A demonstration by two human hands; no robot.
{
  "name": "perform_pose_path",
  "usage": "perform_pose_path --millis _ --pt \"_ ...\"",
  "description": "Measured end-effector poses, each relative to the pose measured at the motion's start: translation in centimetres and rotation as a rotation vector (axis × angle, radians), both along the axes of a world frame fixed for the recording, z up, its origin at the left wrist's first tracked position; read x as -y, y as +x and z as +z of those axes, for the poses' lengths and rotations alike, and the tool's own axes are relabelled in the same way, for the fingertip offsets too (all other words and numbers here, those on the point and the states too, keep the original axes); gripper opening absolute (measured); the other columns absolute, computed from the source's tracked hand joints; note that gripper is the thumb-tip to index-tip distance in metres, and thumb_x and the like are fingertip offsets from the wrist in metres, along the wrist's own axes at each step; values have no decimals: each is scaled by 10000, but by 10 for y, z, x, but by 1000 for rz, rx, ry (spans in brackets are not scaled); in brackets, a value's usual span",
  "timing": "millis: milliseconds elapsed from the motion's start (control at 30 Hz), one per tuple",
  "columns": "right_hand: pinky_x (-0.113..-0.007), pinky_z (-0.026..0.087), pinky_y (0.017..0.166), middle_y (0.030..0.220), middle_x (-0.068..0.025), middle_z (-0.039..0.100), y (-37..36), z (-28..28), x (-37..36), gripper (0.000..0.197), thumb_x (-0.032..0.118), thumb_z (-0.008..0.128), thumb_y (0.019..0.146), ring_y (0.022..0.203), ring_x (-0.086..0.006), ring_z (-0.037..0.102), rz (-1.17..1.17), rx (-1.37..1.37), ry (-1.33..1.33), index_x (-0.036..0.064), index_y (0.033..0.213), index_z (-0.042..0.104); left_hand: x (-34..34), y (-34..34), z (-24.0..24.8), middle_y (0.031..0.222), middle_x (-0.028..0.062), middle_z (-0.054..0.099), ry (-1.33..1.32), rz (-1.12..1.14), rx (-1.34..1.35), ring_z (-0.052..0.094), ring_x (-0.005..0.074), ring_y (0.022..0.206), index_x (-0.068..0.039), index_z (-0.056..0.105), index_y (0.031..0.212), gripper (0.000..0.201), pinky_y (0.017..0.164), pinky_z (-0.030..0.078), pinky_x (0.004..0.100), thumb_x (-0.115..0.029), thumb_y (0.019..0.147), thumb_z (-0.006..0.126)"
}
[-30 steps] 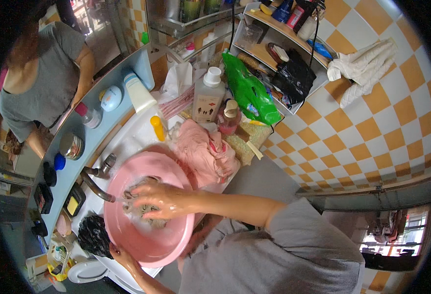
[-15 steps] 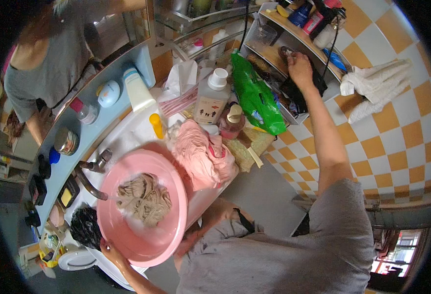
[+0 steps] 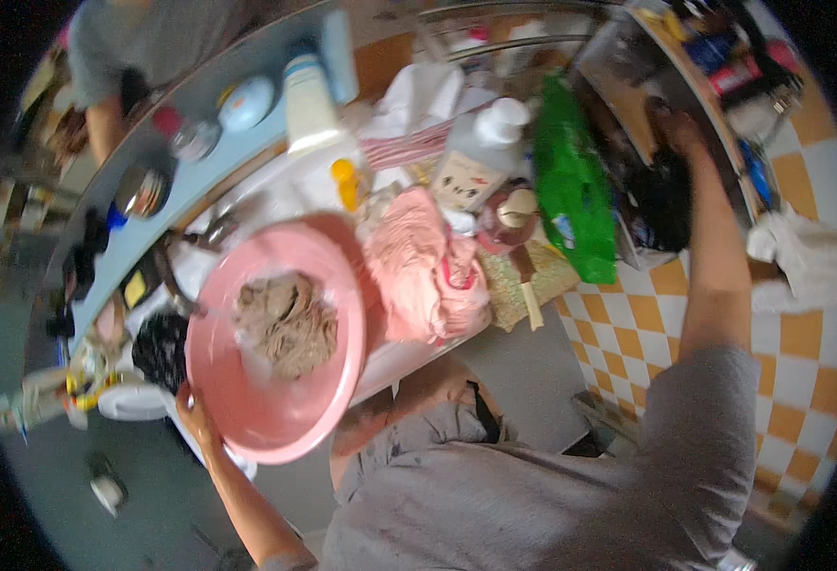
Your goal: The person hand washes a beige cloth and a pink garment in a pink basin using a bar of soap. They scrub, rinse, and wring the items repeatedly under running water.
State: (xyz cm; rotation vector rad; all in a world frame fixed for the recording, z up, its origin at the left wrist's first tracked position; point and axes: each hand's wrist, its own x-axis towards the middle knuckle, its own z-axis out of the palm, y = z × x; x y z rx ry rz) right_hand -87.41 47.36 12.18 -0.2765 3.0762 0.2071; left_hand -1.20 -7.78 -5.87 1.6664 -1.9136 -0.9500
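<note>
Gripping the left rim of a round pink plastic basin (image 3: pixel 271 423) with the left hand (image 3: pixel 193 416), forearm slanted up to it. With a crumpled beige cloth (image 3: pixel 292 325) lying inside, right of that grip. Stretched nearly straight on the right, with the right hand (image 3: pixel 680 133) inside a wooden-boarded shelf (image 3: pixel 637 90), above a crumpled black plastic bag (image 3: pixel 659 205); too blurred to tell clasped from loose.

Smooth plastic basin (image 3: pixel 271 423), wrinkled matt cloth (image 3: pixel 290 328)
</note>
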Motion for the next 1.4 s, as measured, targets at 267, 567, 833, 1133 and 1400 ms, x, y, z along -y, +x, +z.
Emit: perform_pose_path --millis 267,567,833,1133,1400 --pt "-474 435 1059 1494 -197 456 -79 -36 -76 699 482 602 937 1350 -395 460 -9 -157 -59 165 1518 377 1 -11 0 1223 198 647 -46 47 36 608 280 1139 55 602 1271 434 998 455 369 -202 925 652" --pt "-508 537 849 1318 -264 542 20 -4 -38 460 193 509 979 1080 -429 621 560 -684 228 135 1434 478 -9 -27 15 1103 203 675 -132 42 135 646 317 1045 28 659 1185 376 932 487 393 -226 908 650" --pt "-432 416 1050 1432 -161 499 181 68 52 581 -77 581 842 1279 -355 499 821 -721 109 132 1382 544 -28 -60 61 1035 182 669 -615 -303 288 627 379 939 -27 688 1047 241 853 494 454 -79 814 658" --pt "-393 510 939 1234 -161 607 404 33 135 414 -54 623 776 1116 -329 610 1048 -614 -654 114 1148 696 -51 -162 30 1577 199 305 -554 -1342 688 357 396 1418 -214 302 1546 1116 1088 428 475 -468 615 863" --pt "-425 486 963 1193 -137 611 480 -14 159 493 -105 622 730 1140 -330 598 877 -182 -707 98 1179 636 -34 -232 -6 1305 204 592 -40 -1170 724 555 325 1253 -159 492 1360 693 990 493 415 -431 778 752"
